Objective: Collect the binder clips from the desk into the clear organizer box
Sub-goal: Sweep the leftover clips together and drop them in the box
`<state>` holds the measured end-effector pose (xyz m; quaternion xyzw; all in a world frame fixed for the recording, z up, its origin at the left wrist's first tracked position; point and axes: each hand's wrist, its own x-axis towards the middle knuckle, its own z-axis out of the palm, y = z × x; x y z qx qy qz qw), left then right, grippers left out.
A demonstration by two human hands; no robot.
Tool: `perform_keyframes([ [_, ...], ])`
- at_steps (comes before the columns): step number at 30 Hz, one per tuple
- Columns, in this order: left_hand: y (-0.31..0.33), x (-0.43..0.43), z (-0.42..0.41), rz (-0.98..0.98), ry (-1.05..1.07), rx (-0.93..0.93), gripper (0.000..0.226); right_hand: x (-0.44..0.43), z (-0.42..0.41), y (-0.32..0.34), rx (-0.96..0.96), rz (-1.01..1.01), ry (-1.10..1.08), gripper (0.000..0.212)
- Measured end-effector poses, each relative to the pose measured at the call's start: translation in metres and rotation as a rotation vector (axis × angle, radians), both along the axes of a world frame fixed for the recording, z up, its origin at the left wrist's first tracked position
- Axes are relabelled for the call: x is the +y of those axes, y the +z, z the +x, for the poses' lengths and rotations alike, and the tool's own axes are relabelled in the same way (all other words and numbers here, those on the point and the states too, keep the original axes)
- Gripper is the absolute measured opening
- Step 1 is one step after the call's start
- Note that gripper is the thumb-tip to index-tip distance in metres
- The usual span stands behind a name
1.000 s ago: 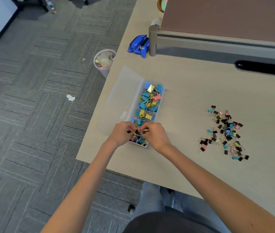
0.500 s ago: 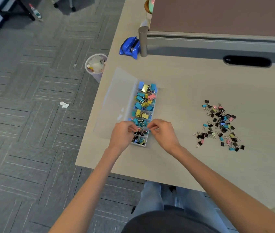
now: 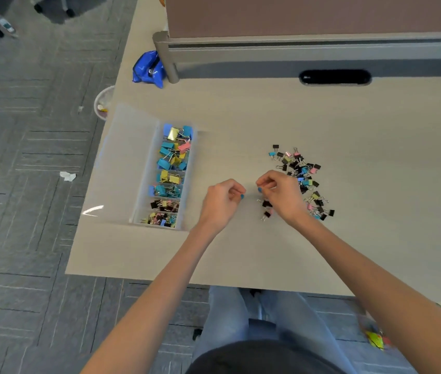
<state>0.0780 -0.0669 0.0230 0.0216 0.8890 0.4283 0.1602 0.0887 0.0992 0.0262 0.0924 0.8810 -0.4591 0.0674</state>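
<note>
Fingers (image 3: 236,190) of the left hand (image 3: 220,202) are curling toward the thumb just right of the organizer box (image 3: 190,171); the right hand (image 3: 285,197), farther right, is curling likewise over the loose binder clips (image 3: 301,174) on the desk (image 3: 241,117). Whether either is pinching a clip, I cannot tell. Clips are probably handling light, stiff, springy; pinching the body seems safest.

place: office | signs: desk (image 3: 241,252) with partition (image 3: 308,17), cable slot (image 3: 334,77), carpet tiles (image 3: 25,157), bin (image 3: 104,102)
</note>
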Motion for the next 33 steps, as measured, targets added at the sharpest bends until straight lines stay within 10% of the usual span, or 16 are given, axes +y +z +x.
perform_keyframes([
  [8,-0.039,0.071,-0.004,0.076,-0.053,0.116,0.026,0.089,0.028,-0.044,0.126,0.191,0.024,0.018],
  [16,-0.073,0.096,-0.033,-0.190,-0.320,0.511,0.046,0.119,0.064,-0.070,0.287,0.453,0.074,0.068],
  [25,-0.101,0.111,-0.076,-0.413,-0.475,0.505,0.062,0.126,0.072,-0.094,0.187,0.600,-0.028,0.121],
  [33,-0.096,0.117,-0.074,-0.243,-0.572,0.382,0.055,0.121,0.029,-0.108,0.206,0.586,0.099,0.118],
])
